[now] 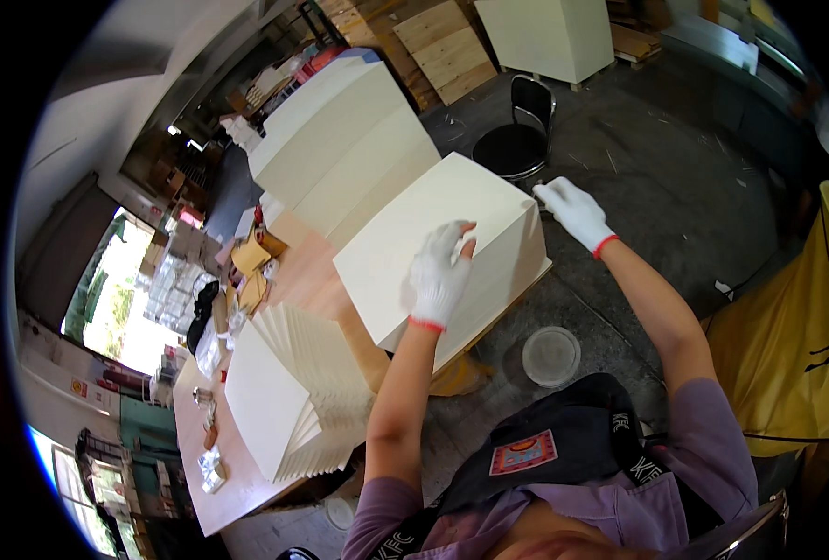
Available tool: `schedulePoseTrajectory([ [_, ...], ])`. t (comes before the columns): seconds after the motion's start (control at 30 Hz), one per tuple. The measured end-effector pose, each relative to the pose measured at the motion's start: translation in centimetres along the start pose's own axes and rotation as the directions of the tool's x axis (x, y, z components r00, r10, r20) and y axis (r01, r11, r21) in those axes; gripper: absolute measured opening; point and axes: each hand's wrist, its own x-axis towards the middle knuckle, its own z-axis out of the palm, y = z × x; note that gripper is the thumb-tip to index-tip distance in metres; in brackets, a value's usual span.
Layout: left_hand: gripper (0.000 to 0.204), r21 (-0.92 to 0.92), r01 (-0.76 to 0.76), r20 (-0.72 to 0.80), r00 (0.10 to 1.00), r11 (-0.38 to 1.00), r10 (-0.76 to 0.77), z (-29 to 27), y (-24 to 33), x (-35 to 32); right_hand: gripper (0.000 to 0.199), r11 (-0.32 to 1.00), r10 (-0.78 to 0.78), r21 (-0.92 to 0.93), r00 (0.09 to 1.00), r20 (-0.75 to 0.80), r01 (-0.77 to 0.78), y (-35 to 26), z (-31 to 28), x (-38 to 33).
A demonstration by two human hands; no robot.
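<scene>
The front stack, fanned stack and tall stack look like smooth, matt paper. The left glove and right glove are matt knitted cloth. The table looks like smooth wood with a faint sheen. The chair has a glossy metal frame; the tub looks like translucent plastic, the apron matt cloth, the board rough wood.

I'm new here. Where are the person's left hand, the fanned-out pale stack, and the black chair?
Left hand (440,278): head view, on the back of the white glove.
Fanned-out stack (279,397): head view, on its top sheet.
Black chair (509,149): head view, on the seat.
</scene>
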Motion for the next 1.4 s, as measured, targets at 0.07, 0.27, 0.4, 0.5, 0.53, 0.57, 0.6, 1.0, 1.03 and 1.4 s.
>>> schedulePoseTrajectory([
  [0.07, 0.027, 0.133, 0.007, 0.126, 0.992, 0.991, -0.024, 1.8, -1.0, 3.8, 0.059, 0.974, -0.053, -0.217, 0.997, 0.049, 0.063, -0.5, 0.6, 0.8],
  [0.27, 0.024, 0.156, 0.113, 0.262, 0.953, 0.981, -0.152, 5.5, -3.8, 6.7, 0.058, 0.748, -0.376, -0.517, 0.908, 0.186, 0.416, -1.4, 1.4, 2.3],
  [0.4, 0.021, 0.126, 0.129, 0.249, 0.956, 0.984, -0.157, 5.6, -4.2, 6.7, 0.050, 0.610, -0.589, -0.488, 0.770, 0.247, 0.624, -3.1, 0.4, 3.7],
  [0.5, 0.022, 0.167, 0.135, 0.262, 0.949, 0.977, -0.176, 6.5, -4.7, 6.4, 0.047, 0.785, -0.507, -0.264, 0.826, 0.247, 0.561, -3.7, 1.5, 4.5],
  [0.53, 0.022, 0.141, 0.065, 0.256, 0.961, 0.988, -0.100, 6.7, -4.8, 6.3, 0.048, 0.881, -0.404, -0.170, 0.889, 0.218, 0.442, -3.5, 2.0, 4.6],
  [0.57, 0.023, 0.116, -0.002, 0.246, 0.969, 0.993, -0.027, 6.6, -4.7, 6.2, 0.048, 0.948, -0.292, -0.070, 0.934, 0.204, 0.311, -3.4, 2.4, 4.5],
  [0.6, 0.023, 0.092, -0.071, 0.234, 0.971, 0.993, 0.047, 6.6, -4.7, 6.1, 0.048, 0.985, -0.173, 0.031, 0.964, 0.202, 0.170, -3.4, 2.8, 4.3],
  [1.0, 0.041, -0.231, 0.266, 0.377, 0.911, 0.936, -0.166, 6.4, -4.2, 6.0, 0.052, 0.980, -0.110, 0.168, 0.994, 0.029, 0.103, -2.7, 4.1, 2.3],
  [1.03, 0.041, -0.249, 0.266, 0.378, 0.912, 0.931, -0.159, 6.4, -4.3, 6.0, 0.052, 0.982, -0.099, 0.163, 0.994, 0.041, 0.091, -2.7, 4.0, 2.3],
  [1.4, 0.039, -0.211, 0.168, 0.251, 0.961, 0.963, -0.113, 5.5, -2.6, 5.8, 0.047, 0.987, -0.158, 0.002, 0.987, 0.004, 0.158, -2.6, 4.4, 2.1],
])
